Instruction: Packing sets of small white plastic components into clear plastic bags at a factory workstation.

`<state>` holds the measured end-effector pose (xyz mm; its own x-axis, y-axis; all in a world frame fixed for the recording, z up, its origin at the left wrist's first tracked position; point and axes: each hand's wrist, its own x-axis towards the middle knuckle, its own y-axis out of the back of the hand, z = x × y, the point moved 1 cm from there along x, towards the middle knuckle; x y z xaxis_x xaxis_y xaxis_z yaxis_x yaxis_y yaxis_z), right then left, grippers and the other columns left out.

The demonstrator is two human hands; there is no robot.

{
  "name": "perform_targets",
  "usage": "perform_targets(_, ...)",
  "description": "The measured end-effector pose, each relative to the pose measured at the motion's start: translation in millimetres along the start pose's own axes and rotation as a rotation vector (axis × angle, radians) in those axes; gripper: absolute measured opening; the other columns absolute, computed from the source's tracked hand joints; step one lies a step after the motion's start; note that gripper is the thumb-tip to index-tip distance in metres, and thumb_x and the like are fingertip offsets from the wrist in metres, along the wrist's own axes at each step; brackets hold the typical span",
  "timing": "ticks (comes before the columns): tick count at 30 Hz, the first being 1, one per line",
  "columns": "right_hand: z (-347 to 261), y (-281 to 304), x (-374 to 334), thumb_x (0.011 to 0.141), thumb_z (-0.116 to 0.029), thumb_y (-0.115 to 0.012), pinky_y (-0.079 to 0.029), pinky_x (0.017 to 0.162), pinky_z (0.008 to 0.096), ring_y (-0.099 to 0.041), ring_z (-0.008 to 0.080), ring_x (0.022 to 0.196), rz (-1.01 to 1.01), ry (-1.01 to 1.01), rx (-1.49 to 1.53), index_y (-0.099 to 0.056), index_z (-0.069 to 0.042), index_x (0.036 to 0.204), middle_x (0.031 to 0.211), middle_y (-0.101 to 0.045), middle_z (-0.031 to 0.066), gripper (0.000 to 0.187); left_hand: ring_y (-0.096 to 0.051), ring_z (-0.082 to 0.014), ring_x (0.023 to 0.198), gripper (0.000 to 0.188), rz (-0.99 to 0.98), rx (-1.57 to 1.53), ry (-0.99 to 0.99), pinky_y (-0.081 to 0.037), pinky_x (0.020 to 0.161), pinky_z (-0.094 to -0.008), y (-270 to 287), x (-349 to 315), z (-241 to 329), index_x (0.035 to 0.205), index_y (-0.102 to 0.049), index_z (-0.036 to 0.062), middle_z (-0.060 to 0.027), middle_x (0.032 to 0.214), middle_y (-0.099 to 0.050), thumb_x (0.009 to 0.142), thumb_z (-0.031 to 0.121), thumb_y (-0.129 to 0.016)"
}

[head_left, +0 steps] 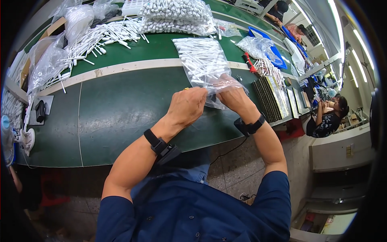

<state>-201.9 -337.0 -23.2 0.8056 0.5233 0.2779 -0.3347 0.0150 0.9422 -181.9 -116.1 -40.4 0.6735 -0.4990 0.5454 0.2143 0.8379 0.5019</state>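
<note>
A clear plastic bag (200, 60) full of slim white plastic sticks with thicker ends lies across the pale strip of the green bench, its mouth toward me. My left hand (188, 105) is closed, pinching the near left edge of the bag's mouth between thumb and fingers. At the near right side of the mouth, my right hand (235, 97) grips the film, with its fingers partly covered by the see-through plastic. Farther back, a loose heap of the same white sticks (109, 35) spreads over the bench to the left. Filled bags (177, 17) are stacked behind the bag I hold.
Right of my right hand stands a dark ridged block stack (269, 99), with a red-handled tool (249, 62) near it. Beyond are a blue tray (278, 54) and a plastic bag of white pieces (256, 47). A small fan (18, 135) sits far left. Other people work at right.
</note>
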Motion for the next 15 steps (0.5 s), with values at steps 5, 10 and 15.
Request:
perform_targets(5, 14, -18, 9, 0.081, -0.001, -0.066, -0.054, 0.082, 0.0428, -0.062, 0.0347, 0.101, -0.028, -0.098, -0.051, -0.062, -0.006, 0.116, 0.099, -0.063, 0.0172, 0.035, -0.062, -0.0406, 0.076, 0.017, 0.005, -0.003, -0.022, -0.050, 0.065, -0.0497, -2, -2, 2, 0.086, -0.059, 0.0033, -0.0160, 0.079, -0.063, 0.098, 0.015, -0.057)
perform_targets(10, 4, -17, 2, 0.080, 0.000, -0.064, -0.055, 0.080, 0.0423, -0.062, 0.0347, 0.099, -0.040, -0.134, -0.073, -0.057, -0.005, 0.121, 0.100, -0.063, 0.0169, 0.042, -0.061, -0.0422, 0.074, 0.018, 0.020, -0.016, -0.017, -0.048, 0.064, -0.0496, 0, -4, 1, 0.086, -0.061, 0.0036, -0.0177, 0.079, -0.063, 0.098, 0.016, -0.059)
perform_targets(15, -2, -15, -2, 0.083, 0.001, -0.063, -0.054, 0.078, 0.0450, -0.062, 0.0382, 0.091, 0.083, -0.116, -0.023, -0.057, -0.003, 0.111, 0.095, -0.061, 0.0206, 0.029, -0.062, -0.0421, 0.074, 0.018, 0.016, 0.001, -0.015, -0.049, 0.064, -0.0496, 3, -1, 3, 0.085, -0.060, 0.0041, -0.0175, 0.079, -0.063, 0.098, 0.016, -0.058)
